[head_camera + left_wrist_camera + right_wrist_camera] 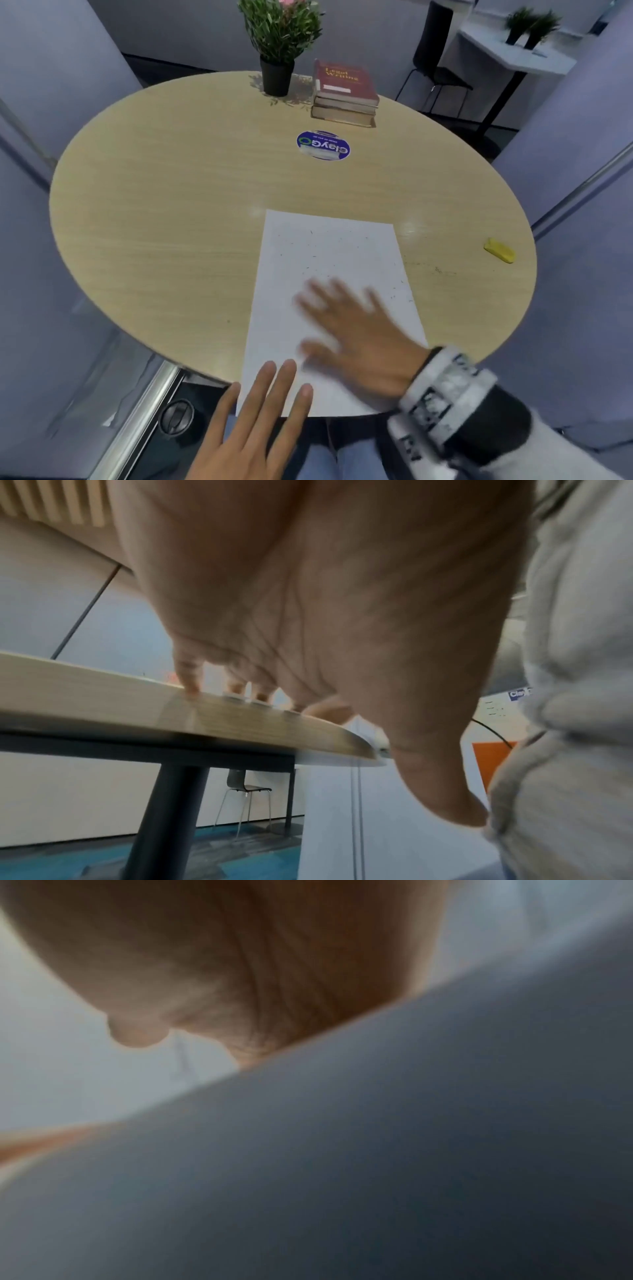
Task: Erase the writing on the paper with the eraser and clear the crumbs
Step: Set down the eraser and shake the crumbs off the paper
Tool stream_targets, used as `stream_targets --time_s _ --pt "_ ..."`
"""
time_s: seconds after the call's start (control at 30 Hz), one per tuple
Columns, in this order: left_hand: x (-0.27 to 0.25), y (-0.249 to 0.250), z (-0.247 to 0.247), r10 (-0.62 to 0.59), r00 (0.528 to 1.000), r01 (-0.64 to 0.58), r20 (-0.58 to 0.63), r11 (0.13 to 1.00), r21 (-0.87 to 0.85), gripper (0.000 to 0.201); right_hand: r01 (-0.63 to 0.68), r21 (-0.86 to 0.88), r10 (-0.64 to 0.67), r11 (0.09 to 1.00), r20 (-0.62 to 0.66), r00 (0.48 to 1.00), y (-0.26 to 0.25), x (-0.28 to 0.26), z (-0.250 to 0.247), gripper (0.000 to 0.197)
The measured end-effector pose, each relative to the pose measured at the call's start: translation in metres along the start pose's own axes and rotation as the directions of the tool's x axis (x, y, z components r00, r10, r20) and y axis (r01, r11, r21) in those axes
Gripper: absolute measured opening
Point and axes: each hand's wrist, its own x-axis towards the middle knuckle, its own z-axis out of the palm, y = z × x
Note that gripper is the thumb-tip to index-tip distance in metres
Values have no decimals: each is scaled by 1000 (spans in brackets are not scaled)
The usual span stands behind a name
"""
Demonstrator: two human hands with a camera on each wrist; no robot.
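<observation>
A white sheet of paper (329, 274) lies on the round wooden table (164, 205), overhanging its near edge. Small dark eraser crumbs (310, 233) are scattered over the sheet's upper part and right margin. My right hand (346, 322) lies flat and spread on the paper's middle, blurred by motion. Straight fingers of my left hand (270, 387) press the sheet's near left corner. In the left wrist view those fingertips (192, 691) touch the tabletop (103, 696). The yellow eraser (499, 250) rests alone near the table's right edge. The right wrist view is a blur of palm (257, 974).
A potted plant (278, 44) and a stack of three books (344, 94) stand at the table's far side, with a round blue sticker (323, 145) in front of them. A black chair (435, 54) stands beyond. A metal rail (144, 411) runs past the near left edge.
</observation>
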Motion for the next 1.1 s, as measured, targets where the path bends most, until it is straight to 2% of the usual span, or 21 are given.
stream_targets --time_s 0.03,0.07,0.1,0.13,0.2,0.23,0.27,0.33,0.4,0.47,0.53,0.63,0.67,0.7,0.77,0.8,0.83,0.9,0.97,1.03,1.1 --pt "-7 7 -13 -37 992 39 123 999 -19 48 -106 19 107 994 -42 993 18 -5 -5 93" --pt "-10 20 -9 -87 994 93 -62 992 90 50 -177 10 177 984 -67 982 31 -13 -12 98" --pt "-9 18 -4 -103 984 123 -146 984 130 51 -186 -28 183 982 -71 980 33 -18 -17 96" --pt "-13 19 10 -29 973 94 -227 954 283 49 -105 -85 100 991 -62 993 24 -20 -16 89" --pt "-13 29 9 -4 980 56 -198 964 260 44 153 -66 -155 986 -30 987 -20 -21 -4 74" --pt "-11 21 9 8 978 43 -210 971 236 43 230 -5 -230 973 -2 973 -37 -21 4 71" --pt "-10 16 9 39 967 32 -250 961 273 43 242 30 -242 970 5 970 -39 -21 12 69" --pt "-9 16 2 40 968 47 -248 941 335 44 145 6 -145 989 -40 989 -3 -21 13 70" --pt "-9 19 -2 51 964 46 -259 934 354 45 -63 -60 58 996 -86 995 50 -25 0 79" --pt "-5 21 -4 51 959 60 -280 926 373 64 -237 -50 230 970 -118 966 84 -33 -18 89" --pt "-2 22 -1 22 960 83 -277 928 363 85 -144 -118 130 983 -118 984 76 -38 -22 90" --pt "1 22 -1 29 983 21 -184 964 264 76 161 -147 -156 976 45 987 30 -43 -4 81" --pt "3 21 -2 33 984 9 -176 973 230 72 189 -143 -181 971 69 981 31 -44 2 80" --pt "4 21 -4 53 982 -14 -180 977 211 68 154 -134 -148 979 52 988 43 -44 3 79" --pt "9 22 -5 96 970 -40 -222 969 244 74 -56 -98 53 994 -30 998 80 -41 -5 82" --pt "10 21 -3 117 974 -66 -196 967 245 83 -176 -72 171 982 -74 983 93 -41 -17 89" --pt "12 20 -5 135 978 -98 -157 970 223 82 -231 -50 224 972 -109 968 100 -41 -28 97" --pt "19 20 -12 159 982 -143 -102 978 152 66 -125 -88 115 988 -112 987 86 -36 -41 100" --pt "22 18 -13 153 988 -151 -12 983 103 68 90 -132 -97 987 -51 994 39 -31 -46 91" --pt "19 16 -6 149 986 -155 69 985 80 85 312 -91 -311 946 24 950 -10 -25 -40 80" --pt "11 13 3 146 984 -156 107 984 91 91 475 -32 -469 880 108 877 -41 -16 -25 75"
